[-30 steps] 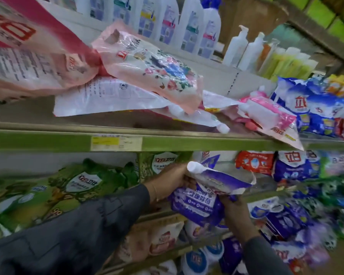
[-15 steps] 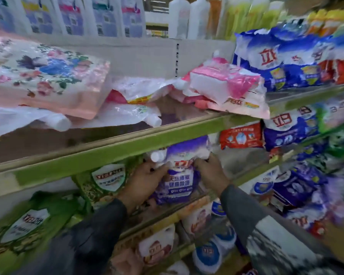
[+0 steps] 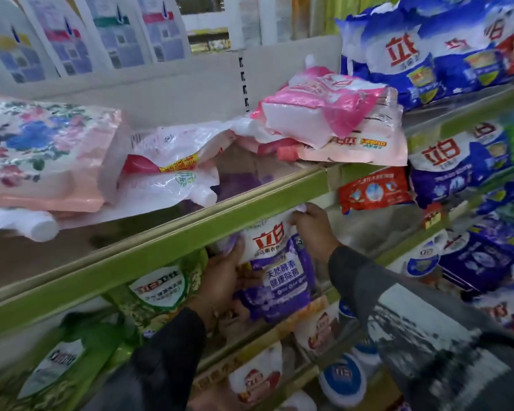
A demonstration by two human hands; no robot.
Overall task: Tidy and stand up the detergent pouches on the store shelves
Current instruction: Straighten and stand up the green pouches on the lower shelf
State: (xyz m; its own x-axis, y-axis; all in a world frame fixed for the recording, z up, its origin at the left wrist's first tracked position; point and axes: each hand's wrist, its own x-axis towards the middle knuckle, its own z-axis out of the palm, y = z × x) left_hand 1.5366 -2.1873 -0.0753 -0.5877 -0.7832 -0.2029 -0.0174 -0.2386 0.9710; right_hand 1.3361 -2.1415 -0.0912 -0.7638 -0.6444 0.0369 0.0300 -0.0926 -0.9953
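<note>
One purple detergent pouch (image 3: 279, 271) stands upright, both the left hand (image 3: 220, 280) and right hand (image 3: 313, 229) gripping it; pink pouches (image 3: 327, 120) above lie flat.

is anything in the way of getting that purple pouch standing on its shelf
Nothing visible blocks it. The purple and white detergent pouch is upright between the left hand and right hand, on the shelf beside the green pouch. Its top sits close under the green shelf edge above.
</note>
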